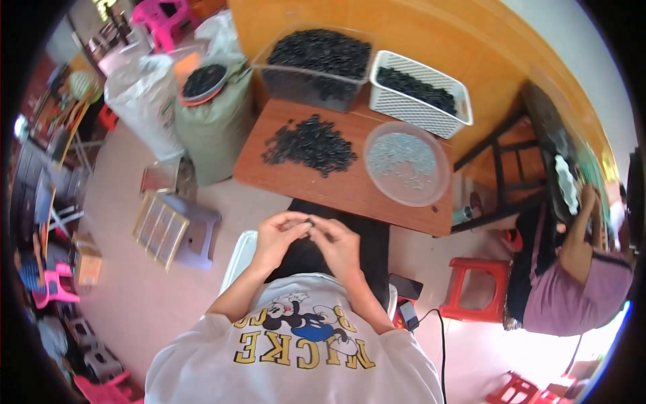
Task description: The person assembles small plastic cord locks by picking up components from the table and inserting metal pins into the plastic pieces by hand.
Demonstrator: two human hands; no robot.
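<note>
My left hand [277, 237] and my right hand [338, 245] meet over my lap, with fingertips and thumbs pinched together around a small dark piece [309, 223]. Most of that piece is hidden by the fingers. Just beyond them, a loose heap of small black oval pieces [316, 145] lies on the brown wooden table [296, 183]. To the right of the heap, a round translucent tray [442, 176] holds many tiny pale blue-green pieces [404, 156]. A black cloth [369, 246] lies beneath my hands.
At the table's back stand a clear bin [303, 87] and a white basket [417, 111], both holding black pieces. Sacks [215, 128] stand at the left, near a grey-blue stool [202, 232]. A red stool [474, 289] and another person [572, 289] are at the right.
</note>
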